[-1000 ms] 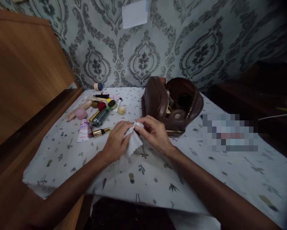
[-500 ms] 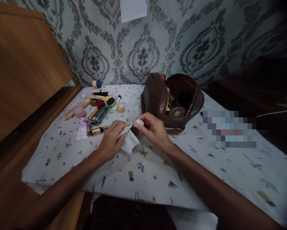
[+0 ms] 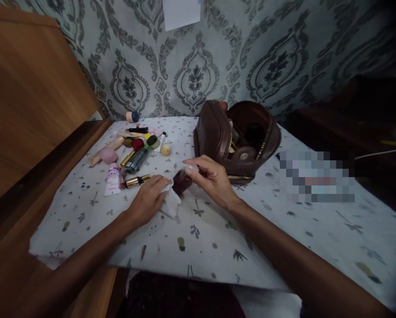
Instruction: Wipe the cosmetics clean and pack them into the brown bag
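Note:
My right hand (image 3: pixel 213 179) is closed around the whitish cap end of a small dark red bottle (image 3: pixel 182 181), which tilts down to the left above the table. A white cloth (image 3: pixel 171 202) is gripped in my left hand (image 3: pixel 149 196), its loose end hanging beside the bottle's lower end. Left of that hand lie a black and gold lipstick tube (image 3: pixel 137 181) and a white and purple squeeze tube (image 3: pixel 112 180). Behind my right hand stands a brown leather bag (image 3: pixel 214 132), unzipped, with some items showing inside.
Several cosmetics, among them a dark grey bottle (image 3: pixel 136 160) and a pink sponge (image 3: pixel 108 155), lie at the table's left. A patterned cloth (image 3: pixel 214 260) covers the table. A wooden panel (image 3: pixel 32 75) rises on the left; a blurred-out flat item (image 3: pixel 317 176) lies right.
My left hand has drawn the cloth a little down and left, away from the bottle, so more of the dark red body shows. My right hand keeps its hold near the cap.

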Motion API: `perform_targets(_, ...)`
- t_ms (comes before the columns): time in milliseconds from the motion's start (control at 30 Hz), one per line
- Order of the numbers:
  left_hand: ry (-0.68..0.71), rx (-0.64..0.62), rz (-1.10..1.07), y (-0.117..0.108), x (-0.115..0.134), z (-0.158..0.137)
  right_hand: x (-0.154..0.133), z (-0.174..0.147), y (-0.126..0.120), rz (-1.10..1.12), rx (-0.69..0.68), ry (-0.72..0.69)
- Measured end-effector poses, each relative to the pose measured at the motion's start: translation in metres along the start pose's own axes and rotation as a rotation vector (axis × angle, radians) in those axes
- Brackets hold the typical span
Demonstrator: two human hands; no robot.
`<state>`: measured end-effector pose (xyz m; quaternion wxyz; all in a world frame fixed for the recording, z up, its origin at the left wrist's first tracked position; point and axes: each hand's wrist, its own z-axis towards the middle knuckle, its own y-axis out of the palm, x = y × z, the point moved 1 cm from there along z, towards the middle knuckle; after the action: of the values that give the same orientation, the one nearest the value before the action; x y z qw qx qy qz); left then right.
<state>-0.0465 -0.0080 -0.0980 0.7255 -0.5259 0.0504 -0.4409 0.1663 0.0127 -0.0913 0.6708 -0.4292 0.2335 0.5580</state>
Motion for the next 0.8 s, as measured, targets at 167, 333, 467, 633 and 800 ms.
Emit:
perform_targets(167,0.103,0.184,-0.084,-0.003,0.029,0.016,0.002,0.001,0.0,-0.007,0.021,-0.024)
perform_targets(333,0.195,0.043,0.138,0.014,0.022,0.011,0.002,0.002,0.0,-0.013,0.038,0.007)
perform_targets(467,0.136,-0.068,0.199,0.018,0.004,-0.001,0.004,0.002,-0.001,0.019,0.04,0.074)
perform_targets(633,0.039,0.024,0.027,0.002,0.006,0.003,0.002,0.002,0.001,0.148,-0.044,0.105)
perform_targets(800,0.049,0.279,-0.062,-0.008,0.026,0.022,-0.004,0.001,0.003,0.225,-0.148,0.093)
